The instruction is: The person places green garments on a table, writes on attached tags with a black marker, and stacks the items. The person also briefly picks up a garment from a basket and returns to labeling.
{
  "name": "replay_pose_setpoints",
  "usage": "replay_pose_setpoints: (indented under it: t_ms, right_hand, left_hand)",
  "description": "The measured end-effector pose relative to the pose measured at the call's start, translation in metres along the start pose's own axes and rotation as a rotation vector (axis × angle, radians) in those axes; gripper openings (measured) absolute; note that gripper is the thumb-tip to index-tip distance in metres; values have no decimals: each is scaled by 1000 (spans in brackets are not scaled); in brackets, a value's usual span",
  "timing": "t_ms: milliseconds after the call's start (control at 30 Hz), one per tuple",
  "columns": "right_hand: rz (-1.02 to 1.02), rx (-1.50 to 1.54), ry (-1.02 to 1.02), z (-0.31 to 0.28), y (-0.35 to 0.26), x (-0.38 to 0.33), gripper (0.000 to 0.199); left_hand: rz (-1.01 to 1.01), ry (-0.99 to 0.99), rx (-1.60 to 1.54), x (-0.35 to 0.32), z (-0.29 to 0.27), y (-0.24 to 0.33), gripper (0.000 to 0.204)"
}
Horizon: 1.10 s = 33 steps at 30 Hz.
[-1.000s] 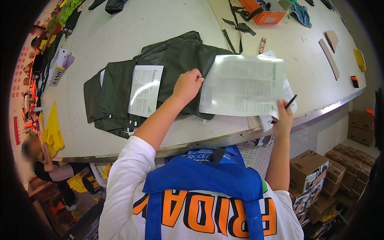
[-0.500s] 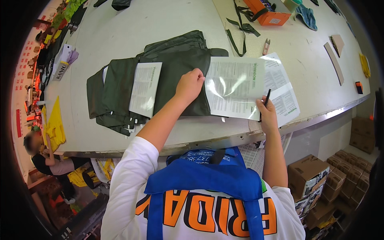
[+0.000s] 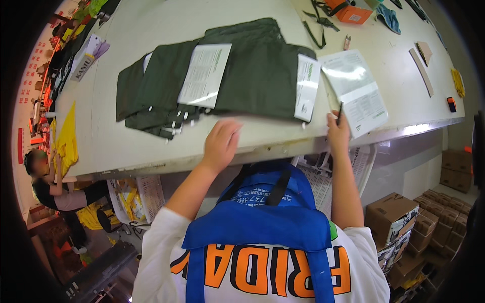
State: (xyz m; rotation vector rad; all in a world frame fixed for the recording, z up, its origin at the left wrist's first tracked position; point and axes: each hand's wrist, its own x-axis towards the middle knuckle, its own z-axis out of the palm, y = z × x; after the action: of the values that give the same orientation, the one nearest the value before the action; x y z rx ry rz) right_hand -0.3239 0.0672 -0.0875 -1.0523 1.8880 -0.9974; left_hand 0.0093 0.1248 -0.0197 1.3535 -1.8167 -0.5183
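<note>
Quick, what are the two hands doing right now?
Left hand: open, holding nothing, over the table edge.
Right hand: closed on a dark pen, beside the paper sheet.

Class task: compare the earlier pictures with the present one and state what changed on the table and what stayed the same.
The left hand came off the dark green garment and drew back to the table edge. The clear printed sheet that the right hand held up now lies on the table; that hand keeps its dark pen. The garment and its paper inserts stayed put.
</note>
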Motion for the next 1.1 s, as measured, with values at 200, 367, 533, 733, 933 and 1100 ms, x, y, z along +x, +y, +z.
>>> replay_pose_setpoints:
  t_ms: [200, 367, 533, 733, 933, 1100]
  right_hand:
    - [-57, -89, 62, -11, 50, -128, 25]
    - [-504, -315, -113, 49, 28, -189, 22]
    - [-903, -622, -119, 129, -33, -168, 22]
    - [-1128, -845, -16, 176, 13, -150, 26]
    - [-1227, -765, 16, 187, 4, -148, 20]
    - [-1171, -845, -45, 164, -1, -80, 33]
  left_hand:
    - [-390, -147, 259, -343, -64, -47, 25]
    - [-1131, -573, 299, -629, -62, -85, 48]
    - [-1970, -213, -75, -715, -52, -54, 67]
    - [-2196, 3, 86, -867, -5, -83, 95]
    - [-2473, 312, -128, -916, 32, -133, 113]
    - [-2594, 438, -130, -962, 37, -144, 106]
